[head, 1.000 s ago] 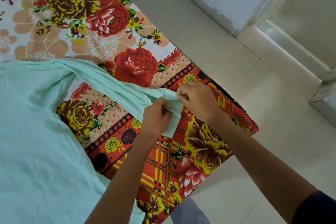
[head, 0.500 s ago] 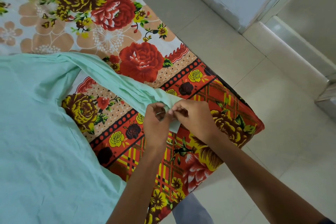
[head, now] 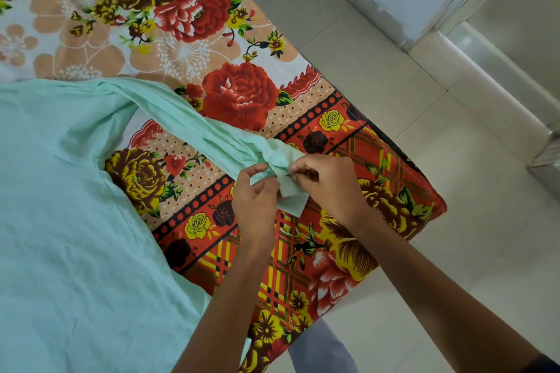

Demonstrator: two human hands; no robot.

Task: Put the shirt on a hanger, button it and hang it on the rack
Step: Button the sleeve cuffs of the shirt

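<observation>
Head view: one mint-green cotton shirt [head: 69,221] lies spread on one floral red, yellow and peach bedsheet [head: 212,39], its single visible sleeve stretched toward the sheet's right corner. Two hands meet at the sleeve's cuff [head: 288,188]: the left hand [head: 256,197] and the right hand [head: 327,185] each pinch it.

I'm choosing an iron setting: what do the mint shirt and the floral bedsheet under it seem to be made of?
Mint shirt: looks like thin woven cotton or a cotton blend, matte, with fine soft creases; fibre uncertain. Floral bedsheet: printed woven cloth, matte, lying flat, possibly cotton or polycotton.
</observation>
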